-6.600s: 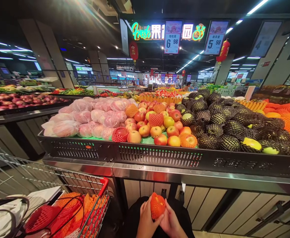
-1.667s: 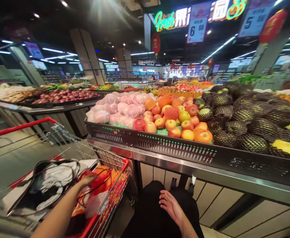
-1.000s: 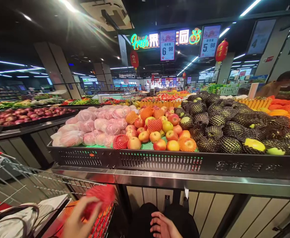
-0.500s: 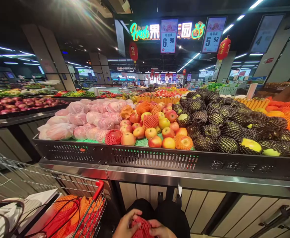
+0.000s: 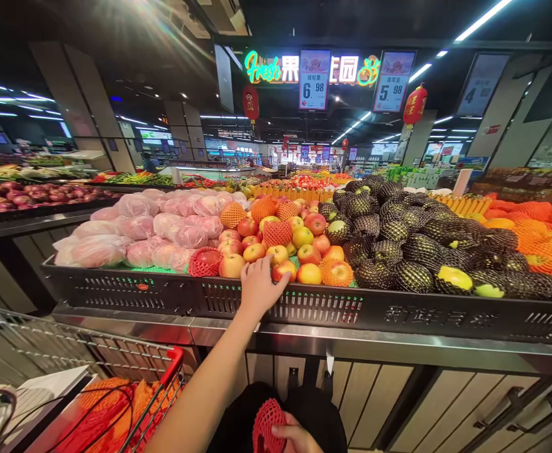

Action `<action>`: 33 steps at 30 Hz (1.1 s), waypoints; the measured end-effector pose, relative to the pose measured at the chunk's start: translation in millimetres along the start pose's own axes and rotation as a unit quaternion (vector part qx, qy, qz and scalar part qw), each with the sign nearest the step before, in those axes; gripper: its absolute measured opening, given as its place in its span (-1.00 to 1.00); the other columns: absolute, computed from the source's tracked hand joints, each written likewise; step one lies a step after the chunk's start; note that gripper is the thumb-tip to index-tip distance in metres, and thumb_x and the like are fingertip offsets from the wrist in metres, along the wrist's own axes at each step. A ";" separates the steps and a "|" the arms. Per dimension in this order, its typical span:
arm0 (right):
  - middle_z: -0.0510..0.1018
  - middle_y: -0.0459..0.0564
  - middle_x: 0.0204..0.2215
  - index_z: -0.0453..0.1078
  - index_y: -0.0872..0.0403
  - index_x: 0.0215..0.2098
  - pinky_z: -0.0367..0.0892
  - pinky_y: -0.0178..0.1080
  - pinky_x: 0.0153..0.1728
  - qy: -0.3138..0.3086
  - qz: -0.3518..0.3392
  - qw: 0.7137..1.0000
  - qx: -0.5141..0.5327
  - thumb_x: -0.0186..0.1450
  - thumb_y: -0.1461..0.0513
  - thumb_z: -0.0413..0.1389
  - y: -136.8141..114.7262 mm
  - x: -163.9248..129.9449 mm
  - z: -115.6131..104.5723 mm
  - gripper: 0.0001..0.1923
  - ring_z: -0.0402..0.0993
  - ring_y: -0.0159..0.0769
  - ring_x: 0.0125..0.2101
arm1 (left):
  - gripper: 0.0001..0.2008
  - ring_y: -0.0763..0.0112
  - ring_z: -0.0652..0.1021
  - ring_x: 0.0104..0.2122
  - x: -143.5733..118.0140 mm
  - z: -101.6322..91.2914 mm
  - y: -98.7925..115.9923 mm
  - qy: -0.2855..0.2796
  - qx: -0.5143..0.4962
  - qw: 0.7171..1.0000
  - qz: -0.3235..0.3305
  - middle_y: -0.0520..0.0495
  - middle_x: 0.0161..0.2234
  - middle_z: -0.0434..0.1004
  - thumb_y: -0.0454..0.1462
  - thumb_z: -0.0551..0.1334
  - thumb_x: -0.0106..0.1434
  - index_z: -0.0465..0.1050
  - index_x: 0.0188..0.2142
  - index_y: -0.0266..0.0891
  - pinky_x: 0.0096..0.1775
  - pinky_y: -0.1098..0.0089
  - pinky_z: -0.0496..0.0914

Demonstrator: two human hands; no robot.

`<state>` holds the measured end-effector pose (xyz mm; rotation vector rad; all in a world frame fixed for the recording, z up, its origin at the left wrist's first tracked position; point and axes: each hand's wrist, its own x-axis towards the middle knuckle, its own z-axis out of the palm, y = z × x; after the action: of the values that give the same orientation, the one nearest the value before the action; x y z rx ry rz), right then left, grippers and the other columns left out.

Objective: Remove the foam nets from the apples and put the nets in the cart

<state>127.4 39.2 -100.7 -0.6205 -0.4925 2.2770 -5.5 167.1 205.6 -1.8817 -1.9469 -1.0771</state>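
Note:
My left hand reaches up over the black rim of the fruit stand. Its spread fingertips touch a bare red-yellow apple in the front row of the apple pile. Some apples there wear orange or red foam nets. Low at the frame's bottom edge my right hand grips an empty red foam net in front of my dark trousers.
A red-rimmed wire shopping cart at lower left holds orange and red foam nets. Bagged pink fruit lies left of the apples, black-netted green fruit to the right, and orange-netted fruit at far right. Price signs hang overhead.
My left hand took a red net from the cart and brought it to my right hand. It has now let go and risen to the apples; the right hand keeps the net.

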 end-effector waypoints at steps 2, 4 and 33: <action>0.71 0.08 -0.29 0.56 0.15 -0.19 0.32 -0.07 0.00 -0.009 -0.006 1.000 -0.001 -0.09 0.26 0.43 -2.2 0.0 2.2 -0.54 0.61 -0.11 -0.21 | -0.25 -0.08 0.57 -0.04 15.3 2.2 4.6 -0.084 0.034 0.995 -0.036 -0.35 -0.05 0.60 0.10 0.16 0.23 0.17 0.25 -0.33 0.06 0.01 0.31; 0.71 0.07 -0.29 0.56 0.15 -0.20 0.32 -0.10 -0.02 -0.021 -0.007 1.000 -0.004 -0.09 0.25 0.43 -2.7 2.0 1.8 -0.55 0.61 -0.12 -0.21 | -0.16 -0.11 0.63 -0.15 20.0 5.2 7.3 -0.122 0.057 0.989 -0.058 -0.38 -0.14 0.64 0.16 0.13 0.22 0.07 0.29 -0.36 -0.10 0.09 0.39; 0.68 -0.08 -0.39 0.55 0.04 -0.22 0.35 -0.16 -0.22 0.039 -0.012 0.998 -0.043 -0.07 0.13 0.41 0.4 12.2 -17.9 -0.56 0.56 -0.26 -0.39 | -0.32 0.00 0.50 0.07 -272.7 91.8 -82.4 0.054 -0.462 0.835 -0.295 -0.16 0.04 0.47 0.01 0.46 -0.03 0.35 0.05 -0.09 0.07 0.11 0.41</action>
<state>129.5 50.8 -119.0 -0.7409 -0.5594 2.2094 -12.0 23.3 -56.8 -1.4330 -2.1806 -2.6193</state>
